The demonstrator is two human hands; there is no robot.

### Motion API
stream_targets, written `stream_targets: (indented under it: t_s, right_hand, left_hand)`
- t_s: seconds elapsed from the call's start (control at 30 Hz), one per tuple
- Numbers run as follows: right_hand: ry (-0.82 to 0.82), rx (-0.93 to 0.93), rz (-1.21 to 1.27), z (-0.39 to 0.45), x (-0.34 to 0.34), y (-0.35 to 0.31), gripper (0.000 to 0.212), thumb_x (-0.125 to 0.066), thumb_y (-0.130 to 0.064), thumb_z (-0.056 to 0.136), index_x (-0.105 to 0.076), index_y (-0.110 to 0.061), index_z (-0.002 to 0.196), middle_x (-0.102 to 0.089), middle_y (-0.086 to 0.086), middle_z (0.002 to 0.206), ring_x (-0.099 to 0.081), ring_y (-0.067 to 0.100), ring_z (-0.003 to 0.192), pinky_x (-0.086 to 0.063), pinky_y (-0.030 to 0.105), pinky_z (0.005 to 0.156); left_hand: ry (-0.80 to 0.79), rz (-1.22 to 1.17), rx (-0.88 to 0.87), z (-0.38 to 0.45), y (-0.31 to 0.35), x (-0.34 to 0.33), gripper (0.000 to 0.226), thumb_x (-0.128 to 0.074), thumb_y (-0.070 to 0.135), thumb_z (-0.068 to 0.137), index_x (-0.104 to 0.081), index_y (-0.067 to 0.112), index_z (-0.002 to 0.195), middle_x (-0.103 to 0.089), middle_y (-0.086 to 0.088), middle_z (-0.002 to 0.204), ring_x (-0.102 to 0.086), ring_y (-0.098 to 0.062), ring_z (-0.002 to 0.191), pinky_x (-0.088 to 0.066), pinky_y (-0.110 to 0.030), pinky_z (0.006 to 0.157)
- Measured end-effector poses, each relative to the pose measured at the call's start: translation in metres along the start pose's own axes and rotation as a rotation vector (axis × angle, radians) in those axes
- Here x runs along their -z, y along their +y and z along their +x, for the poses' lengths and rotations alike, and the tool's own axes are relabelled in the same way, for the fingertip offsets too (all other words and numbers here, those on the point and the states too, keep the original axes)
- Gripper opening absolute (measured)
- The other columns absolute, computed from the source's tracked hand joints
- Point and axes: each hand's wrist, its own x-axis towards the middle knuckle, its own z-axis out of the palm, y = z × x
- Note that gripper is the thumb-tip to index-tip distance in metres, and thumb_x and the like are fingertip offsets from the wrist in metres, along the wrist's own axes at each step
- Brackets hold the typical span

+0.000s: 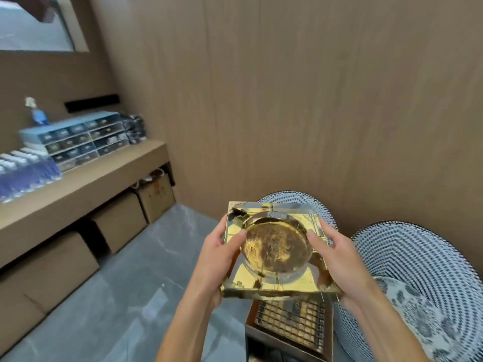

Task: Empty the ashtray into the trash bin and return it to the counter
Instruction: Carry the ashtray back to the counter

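A square gold-coloured glass ashtray (274,257) with a round, stained bowl is held in the air in front of me, roughly level and tilted slightly toward me. My left hand (222,254) grips its left edge with the thumb on the top rim. My right hand (337,259) grips its right edge the same way. Directly below the ashtray stands a square brown bin with a metal grid top (292,325). The long tan counter (86,178) runs along the left wall.
Blue drawer organisers (75,138), a spray bottle (38,113) and packed water bottles (23,173) sit on the counter. Cardboard boxes (117,220) are stowed beneath it. Two woven black-and-white chairs (423,273) stand at the right, against the wood-panelled wall. The floor is grey tile.
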Motion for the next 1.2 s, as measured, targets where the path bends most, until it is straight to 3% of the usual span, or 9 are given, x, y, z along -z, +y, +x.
stream_targets:
  t_s: [0.13,0.27,0.37,0.6,0.77,0.93,1.03,1.13,1.2]
  right_hand:
    - [-0.078,-0.006,0.012,0.015,-0.018,-0.002,0.034,-0.055,-0.020,0.105,-0.053,-0.054,0.109,-0.067,-0.048,0.073,-0.066,-0.023,0.068,-0.052,0.007,0.050]
    - [-0.219,-0.032,-0.017,0.028,-0.045,0.000,0.053,-0.060,-0.027,0.102,-0.042,-0.039,0.150,-0.073,-0.030,0.118,-0.073,-0.005,0.095,-0.064,0.028,0.078]
    - [-0.339,-0.044,-0.047,0.029,-0.076,0.000,0.055,-0.060,-0.029,0.102,-0.041,-0.036,0.153,-0.073,-0.022,0.123,-0.074,-0.002,0.095,-0.063,0.024,0.066]
    - [-0.650,-0.019,-0.045,0.002,-0.155,0.005,0.060,-0.060,-0.032,0.102,-0.037,-0.033,0.157,-0.050,-0.010,0.157,-0.054,0.018,0.138,-0.045,0.054,0.113]
    - [-0.863,-0.014,-0.078,-0.035,-0.221,0.006,0.034,-0.056,-0.027,0.105,-0.057,-0.055,0.125,-0.077,-0.030,0.104,-0.075,-0.004,0.094,-0.063,0.024,0.071]
    - [-1.014,0.023,-0.075,-0.086,-0.305,0.005,0.047,-0.056,-0.029,0.105,-0.048,-0.040,0.150,-0.076,-0.022,0.119,-0.070,0.000,0.111,-0.056,0.035,0.102]
    - [-1.108,0.034,-0.071,-0.117,-0.357,0.011,0.052,-0.057,-0.031,0.104,-0.041,-0.041,0.152,-0.068,-0.041,0.110,-0.062,-0.026,0.089,-0.052,0.005,0.076]
    - [-1.205,0.028,-0.080,-0.147,-0.412,0.021,0.051,-0.056,-0.033,0.104,-0.043,-0.039,0.153,-0.065,-0.045,0.109,-0.058,-0.032,0.086,-0.045,0.006,0.074]
    - [-1.250,0.024,-0.076,-0.166,-0.447,0.027,0.056,-0.056,-0.034,0.104,-0.038,-0.037,0.156,-0.061,-0.041,0.116,-0.057,-0.034,0.084,-0.045,0.006,0.072]
  left_hand:
    - [0.134,-0.027,0.050,-0.012,-0.003,0.016,0.039,-0.060,0.028,0.102,-0.057,0.043,0.137,-0.075,0.013,0.124,-0.072,-0.010,0.113,-0.059,-0.030,0.089]
    - [0.294,-0.063,0.073,-0.033,-0.008,0.037,0.033,-0.059,0.024,0.102,-0.065,0.048,0.124,-0.080,0.007,0.115,-0.076,-0.019,0.105,-0.060,-0.046,0.092]
    - [0.388,-0.077,0.053,-0.058,-0.006,0.055,0.034,-0.055,0.019,0.105,-0.070,0.047,0.115,-0.082,0.003,0.110,-0.079,-0.019,0.098,-0.065,-0.030,0.071]
    - [0.698,-0.055,0.015,-0.142,-0.007,0.098,0.035,-0.057,0.019,0.104,-0.067,0.053,0.104,-0.081,0.021,0.098,-0.076,0.005,0.086,-0.056,-0.009,0.060]
    - [0.927,-0.061,0.047,-0.210,-0.002,0.133,0.039,-0.056,0.024,0.104,-0.056,0.039,0.140,-0.077,0.008,0.120,-0.074,-0.011,0.107,-0.056,-0.044,0.099]
    - [1.157,-0.015,0.007,-0.279,-0.003,0.181,0.048,-0.059,0.032,0.102,-0.047,0.042,0.147,-0.070,0.031,0.122,-0.063,0.024,0.087,-0.045,-0.008,0.064]
    - [1.263,-0.031,0.028,-0.320,-0.002,0.212,0.052,-0.059,0.034,0.102,-0.043,0.042,0.150,-0.065,0.041,0.118,-0.059,0.023,0.098,-0.040,-0.007,0.072]
    - [1.359,-0.050,0.030,-0.360,-0.005,0.246,0.057,-0.061,0.036,0.100,-0.039,0.041,0.153,-0.051,0.019,0.151,-0.049,-0.003,0.131,-0.039,-0.024,0.096]
    - [1.406,-0.056,0.023,-0.381,-0.008,0.271,0.057,-0.061,0.036,0.100,-0.039,0.041,0.153,-0.054,0.024,0.143,-0.052,0.008,0.119,-0.039,-0.018,0.091]
